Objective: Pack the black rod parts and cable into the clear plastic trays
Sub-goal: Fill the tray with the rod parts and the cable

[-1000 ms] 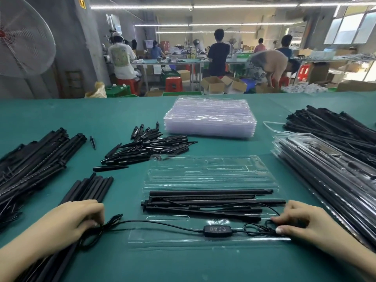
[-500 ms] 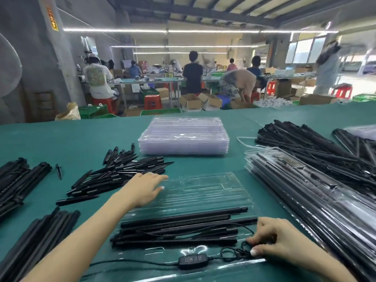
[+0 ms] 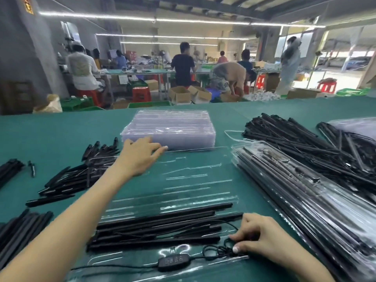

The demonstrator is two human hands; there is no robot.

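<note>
1. Clear plastic, hinged: open tray (image 3: 183,180) at centre frame on green table (image 3: 61,135), lid half lying toward upper centre, loaded half toward bottom.
2. Black rod parts (image 3: 158,226) seated in lower half of tray, lying left to right, bunched rather than neatly slotted.
3. Cable (image 3: 215,251) coiled at lower right of tray; inline controller (image 3: 174,261) at bottom centre; loose tail trailing off toward lower left, beyond tray edge.
4. Right hand (image 3: 262,243), lower right: fingers curled, pressing the coil down; whether pinching it, cannot tell.
5. Left hand (image 3: 140,153), upper centre-left: fingers extended and slightly apart, resting at far edge of lid, just before stack of empty trays (image 3: 168,129).
6. Packed trays (image 3: 305,200) stacked at right; loose rods at left and upper right.
7. Judged step: folding lid over.
8. Risks: trailing tail caught in the seam; coil springing up if released early; bunched rods blocking the snap; top empty tray dragged along with lid.
</note>
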